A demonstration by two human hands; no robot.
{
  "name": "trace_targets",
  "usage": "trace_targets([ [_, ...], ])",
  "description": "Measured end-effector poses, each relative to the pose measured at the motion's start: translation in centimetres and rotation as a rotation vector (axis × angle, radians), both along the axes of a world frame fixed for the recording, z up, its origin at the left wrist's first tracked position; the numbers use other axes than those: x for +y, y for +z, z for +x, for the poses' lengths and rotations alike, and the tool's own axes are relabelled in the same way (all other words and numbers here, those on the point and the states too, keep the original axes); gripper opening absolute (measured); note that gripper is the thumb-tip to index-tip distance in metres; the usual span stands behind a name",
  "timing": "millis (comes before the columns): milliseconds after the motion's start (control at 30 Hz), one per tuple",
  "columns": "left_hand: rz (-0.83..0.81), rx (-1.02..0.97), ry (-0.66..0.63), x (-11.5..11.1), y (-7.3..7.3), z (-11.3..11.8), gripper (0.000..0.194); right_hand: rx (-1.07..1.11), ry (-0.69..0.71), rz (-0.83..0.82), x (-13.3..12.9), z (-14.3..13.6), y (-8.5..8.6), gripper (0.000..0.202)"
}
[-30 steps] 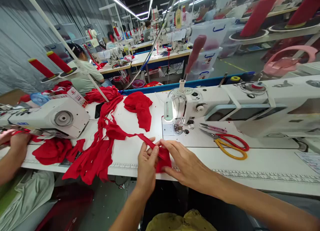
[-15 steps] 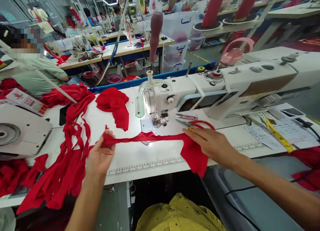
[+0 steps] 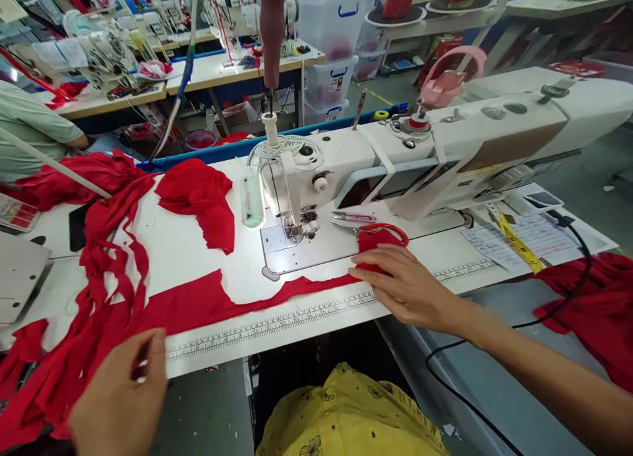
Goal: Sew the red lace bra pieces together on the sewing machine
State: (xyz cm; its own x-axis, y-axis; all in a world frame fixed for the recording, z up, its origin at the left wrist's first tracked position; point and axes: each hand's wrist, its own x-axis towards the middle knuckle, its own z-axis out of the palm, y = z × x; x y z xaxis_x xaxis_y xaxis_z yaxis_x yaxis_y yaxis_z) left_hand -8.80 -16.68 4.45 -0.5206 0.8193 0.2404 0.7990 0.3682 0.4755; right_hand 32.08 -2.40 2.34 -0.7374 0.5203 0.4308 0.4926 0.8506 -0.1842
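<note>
A long red fabric strip (image 3: 297,289) lies along the front of the white sewing table, wider at its left end. My right hand (image 3: 415,288) grips its right end, with fingers stretched over the cloth; a flap shows beyond the fingertips, by the red-handled scissors (image 3: 390,230). My left hand (image 3: 126,390), blurred, hovers at the table's front left beside a heap of red strips (image 3: 93,331). Its thumb and forefinger curve around a gap, with nothing seen held; the other fingers are hidden. The sewing machine's needle plate (image 3: 279,240) lies behind the strip.
The sewing machine (image 3: 494,130) stretches across the right. Small thread snips (image 3: 353,217) lie beside the scissors. A red fabric piece (image 3: 202,202) is left of the needle. A yellow tape measure (image 3: 517,242) crosses papers at right. A ruler scale (image 3: 277,327) runs along the front edge.
My left hand has let go of the strip and moved down and left. The raised strip now lies on the table, and its right end is turned back toward the scissors.
</note>
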Motion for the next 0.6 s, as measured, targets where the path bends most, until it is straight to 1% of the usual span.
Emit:
trace_targets([
  [33,0.079,0.105,-0.106,0.6,-0.4,1.8,0.019,0.056,0.031,-0.024,-0.2,-1.2,0.2,0.035],
  [67,0.180,0.136,-0.285,1.5,-0.8,3.8,0.017,0.088,0.060,-0.050,-0.3,-2.6,0.2,0.028],
  [100,0.232,0.124,-0.509,2.6,-1.4,5.7,0.017,0.103,0.083,-0.072,-0.3,-3.9,0.1,0.023],
  [133,0.247,0.116,-0.661,3.8,-2.0,7.5,0.018,0.100,0.106,-0.088,-0.2,-5.2,-0.2,0.022],
  [167,0.270,0.124,-0.743,4.9,-2.6,9.0,0.020,0.089,0.116,-0.097,0.0,-6.3,-0.7,0.023],
  [200,0.266,0.154,-0.787,5.9,-3.2,10.1,0.021,0.072,0.109,-0.104,0.2,-7.2,-1.2,0.024],
  [267,0.228,0.236,-0.786,7.4,-4.3,11.3,0.024,0.044,0.072,-0.114,0.7,-8.2,-2.0,0.026],
  [367,0.175,0.263,-0.734,8.1,-5.4,11.1,0.025,0.023,0.037,-0.126,1.1,-8.3,-2.6,0.024],
  [467,0.124,0.269,-0.722,7.7,-5.7,10.4,0.028,-0.030,0.023,-0.106,1.1,-7.8,-2.5,0.025],
  [600,0.086,0.384,-0.705,7.5,-5.8,10.2,0.034,-0.084,-0.025,-0.056,0.8,-7.7,-2.7,0.027],
])
